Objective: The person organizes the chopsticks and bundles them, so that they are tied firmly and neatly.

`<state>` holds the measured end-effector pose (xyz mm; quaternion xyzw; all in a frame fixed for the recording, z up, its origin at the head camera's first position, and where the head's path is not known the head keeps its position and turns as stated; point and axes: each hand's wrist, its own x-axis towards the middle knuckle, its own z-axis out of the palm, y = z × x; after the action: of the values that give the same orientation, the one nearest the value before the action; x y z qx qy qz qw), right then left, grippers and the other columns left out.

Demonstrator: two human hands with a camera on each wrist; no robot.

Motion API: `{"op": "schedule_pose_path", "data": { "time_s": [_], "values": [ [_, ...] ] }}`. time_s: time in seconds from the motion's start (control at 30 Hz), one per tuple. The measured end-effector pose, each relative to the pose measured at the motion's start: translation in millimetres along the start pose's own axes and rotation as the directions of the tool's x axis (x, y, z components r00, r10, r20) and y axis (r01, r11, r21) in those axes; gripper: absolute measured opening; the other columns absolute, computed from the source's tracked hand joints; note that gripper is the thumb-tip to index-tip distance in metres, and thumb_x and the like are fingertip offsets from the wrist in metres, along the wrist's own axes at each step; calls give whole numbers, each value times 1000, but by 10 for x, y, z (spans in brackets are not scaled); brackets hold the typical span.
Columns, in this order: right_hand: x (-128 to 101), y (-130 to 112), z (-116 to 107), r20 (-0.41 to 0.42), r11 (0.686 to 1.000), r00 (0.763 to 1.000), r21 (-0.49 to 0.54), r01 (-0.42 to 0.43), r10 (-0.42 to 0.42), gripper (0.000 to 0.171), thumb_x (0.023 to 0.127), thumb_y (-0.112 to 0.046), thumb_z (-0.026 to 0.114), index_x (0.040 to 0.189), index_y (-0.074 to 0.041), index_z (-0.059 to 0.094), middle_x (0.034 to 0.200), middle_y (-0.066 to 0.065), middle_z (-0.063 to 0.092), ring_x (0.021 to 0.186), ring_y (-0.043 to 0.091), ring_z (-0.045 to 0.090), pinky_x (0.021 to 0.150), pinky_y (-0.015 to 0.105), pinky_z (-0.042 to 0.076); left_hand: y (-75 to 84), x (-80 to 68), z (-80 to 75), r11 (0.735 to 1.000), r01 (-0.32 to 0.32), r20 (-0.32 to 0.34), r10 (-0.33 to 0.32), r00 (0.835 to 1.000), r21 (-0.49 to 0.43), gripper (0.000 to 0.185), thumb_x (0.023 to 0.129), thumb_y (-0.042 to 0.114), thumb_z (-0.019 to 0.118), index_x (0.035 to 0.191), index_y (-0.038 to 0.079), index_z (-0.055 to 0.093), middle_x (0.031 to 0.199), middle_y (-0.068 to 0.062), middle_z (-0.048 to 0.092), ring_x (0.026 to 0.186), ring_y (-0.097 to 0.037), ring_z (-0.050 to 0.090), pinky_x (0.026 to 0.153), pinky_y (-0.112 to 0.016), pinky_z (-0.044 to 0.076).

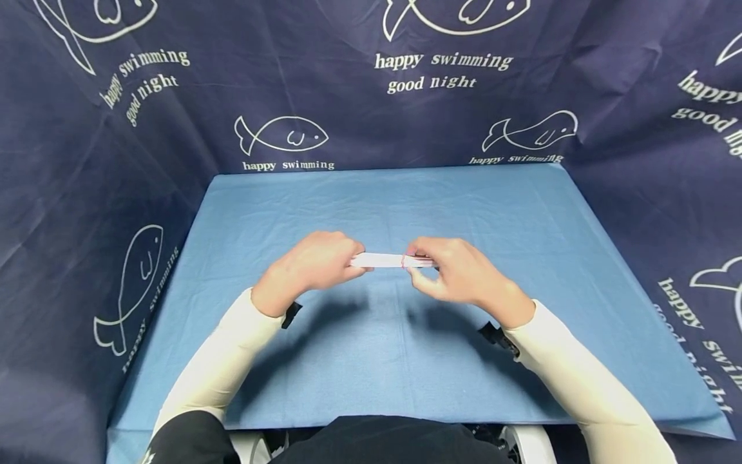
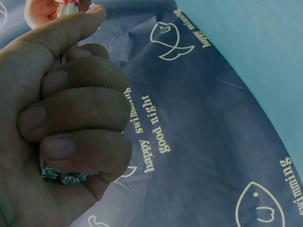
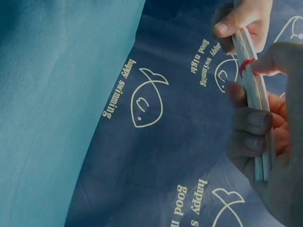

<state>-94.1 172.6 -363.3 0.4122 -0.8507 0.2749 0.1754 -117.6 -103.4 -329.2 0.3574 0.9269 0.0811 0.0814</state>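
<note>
Both hands hold a bundle of long white chopsticks (image 1: 382, 260) level above the blue-covered table. A red rubber band (image 3: 246, 66) goes around the bundle near its middle. My left hand (image 1: 324, 261) wraps its fingers around one end; patterned tips (image 2: 71, 177) peek out below the little finger in the left wrist view. My right hand (image 1: 464, 270) has its fingers curled around the other part. In the right wrist view, one of its fingertips touches the rubber band, and the square chopstick ends reach down past the fingers.
A light blue cloth (image 1: 382, 367) covers the table. Dark blue curtains (image 1: 406, 129) printed with fish and lettering hang behind it and along both sides. Part of a white chair (image 1: 530, 444) shows at the table's front edge.
</note>
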Motion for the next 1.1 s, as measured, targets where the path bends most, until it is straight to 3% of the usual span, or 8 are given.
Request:
{"op": "schedule_pose_path", "data": {
  "time_s": [0.13, 0.3, 0.47, 0.6, 0.7, 0.8, 0.97, 1.1],
  "values": [
    [21, 12, 19, -35, 996, 996, -25, 82, -83, 15, 91, -18, 74, 104, -12, 81, 73, -5, 62, 55, 4, 42, 51, 22, 39, -1, -15, -9, 1000, 1, -6, -1, 1000, 9, 27, 101, 33, 67, 79, 18, 65, 61, 7, 44, 56, -14, 44, 53, -30, 35],
    [43, -2, 61, -15, 973, 992, -194, 121, -126, 42, 108, -48, 55, 122, -17, 80, 66, -3, 55, 48, 4, 30, 44, 23, 27, 45, 9, -13, 999, -20, -16, 21, 1000, 49, 27, 102, 32, 66, 78, 18, 66, 61, 6, 48, 57, -15, 46, 54, -32, 38],
    [77, -61, 138, 62, 943, 995, -321, 93, -77, 68, 104, -71, 31, 137, -28, 72, 55, -6, 46, 46, 7, 26, 43, 28, 29, 120, 64, 34, 996, -54, -12, 55, 998, 78, 24, 100, 27, 65, 78, 16, 66, 63, 6, 51, 58, -15, 47, 56, -35, 44],
    [61, -72, 170, 84, 947, 996, -314, 67, -42, 73, 101, -75, 31, 141, -27, 69, 52, -8, 41, 46, 6, 22, 43, 28, 27, 123, 70, 83, 995, -60, -14, 61, 998, 75, 24, 99, 25, 67, 77, 16, 65, 63, 7, 48, 57, -14, 46, 55, -33, 42],
    [42, -57, 133, 72, 972, 997, -231, 43, -27, 57, 102, -63, 56, 139, -22, 71, 57, -7, 51, 48, 6, 30, 46, 28, 34, 105, 62, 82, 996, -60, -12, 61, 998, 61, 24, 100, 26, 66, 78, 16, 65, 63, 6, 48, 57, -14, 45, 54, -32, 40],
    [39, -35, 95, 35, 992, 998, -114, 61, -57, 38, 93, -34, 76, 125, -14, 75, 71, -5, 66, 54, 5, 43, 52, 28, 43, 80, 51, 73, 997, -59, -20, 60, 998, 50, 26, 101, 29, 66, 78, 16, 65, 63, 6, 49, 57, -15, 46, 54, -33, 41],
    [61, 4, 133, -48, 982, 983, -78, 173, -177, 15, 91, -16, 72, 103, -12, 79, 78, -4, 67, 52, 5, 45, 47, 26, 41, 54, 35, 69, 997, -55, -40, 57, 998, 53, 27, 101, 30, 65, 78, 16, 65, 63, 6, 49, 57, -15, 46, 53, -34, 41],
    [67, 16, 184, -70, 948, 965, -216, 232, -252, 29, 104, -28, 59, 111, -10, 81, 78, -1, 63, 46, 8, 38, 42, 27, 35, 88, 40, 41, 996, -38, -51, 42, 998, 78, 29, 101, 30, 66, 76, 16, 63, 63, 5, 48, 57, -15, 46, 54, -34, 41]
  ]
}}
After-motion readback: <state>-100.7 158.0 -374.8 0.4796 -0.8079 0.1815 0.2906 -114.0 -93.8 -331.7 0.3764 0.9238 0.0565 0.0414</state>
